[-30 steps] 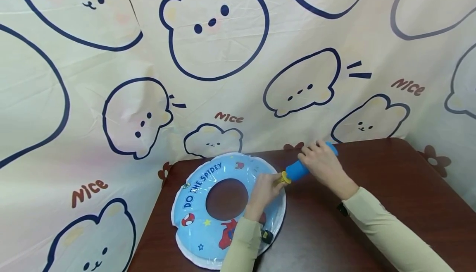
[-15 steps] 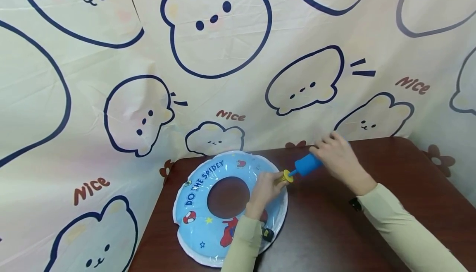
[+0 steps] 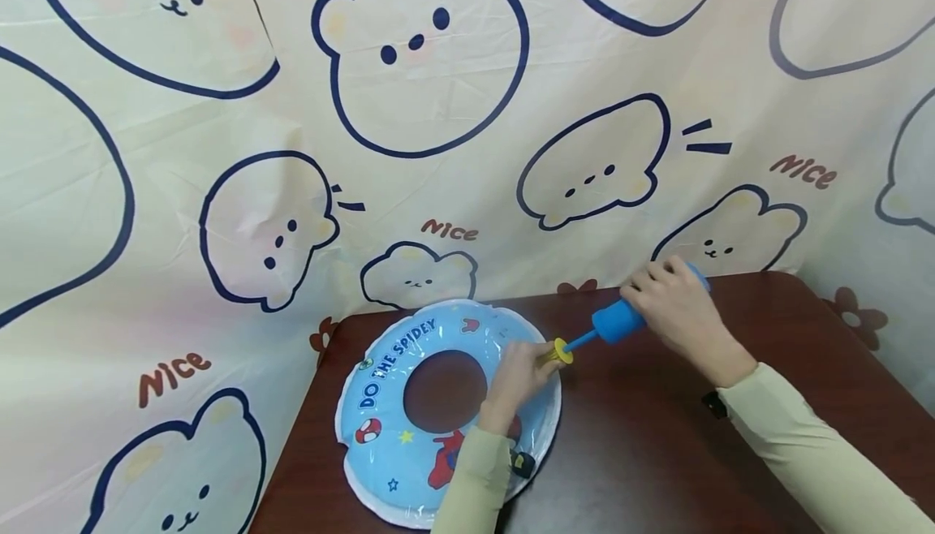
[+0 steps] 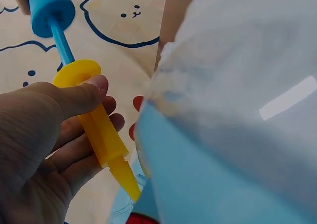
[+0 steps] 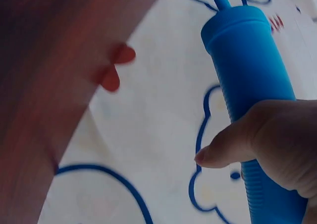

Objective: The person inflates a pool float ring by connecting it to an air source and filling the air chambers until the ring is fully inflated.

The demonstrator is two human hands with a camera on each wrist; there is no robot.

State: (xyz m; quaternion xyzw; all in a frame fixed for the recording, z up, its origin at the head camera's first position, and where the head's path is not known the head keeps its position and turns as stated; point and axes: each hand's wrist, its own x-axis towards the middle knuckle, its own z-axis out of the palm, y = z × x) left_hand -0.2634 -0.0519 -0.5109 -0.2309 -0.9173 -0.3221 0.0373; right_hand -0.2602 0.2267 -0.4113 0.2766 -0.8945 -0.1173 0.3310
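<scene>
A hand air pump with a blue barrel (image 3: pixel 618 321) and a yellow nozzle end (image 4: pixel 104 132) spans both hands. My left hand (image 3: pixel 520 372) grips the yellow end, thumb laid across it just under its round flange. In the left wrist view the nozzle tip points down at the light blue inflatable swim ring (image 3: pixel 387 469), overlapping its edge. My right hand (image 3: pixel 675 307) wraps round the ribbed blue barrel, seen close in the right wrist view. Between the hands a length of thin blue rod (image 3: pixel 581 341) shows. The ring lies on the table, puffed up, partly under my left forearm.
The dark brown table (image 3: pixel 621 453) runs back to a cream cloth (image 3: pixel 409 193) printed with bear outlines, which hangs behind and at both sides. A small black device (image 3: pixel 522 463) sits at my left wrist, above the ring.
My right hand has drawn the blue barrel up and to the right, away from the yellow end, baring the thin rod. My left hand has stayed almost in place.
</scene>
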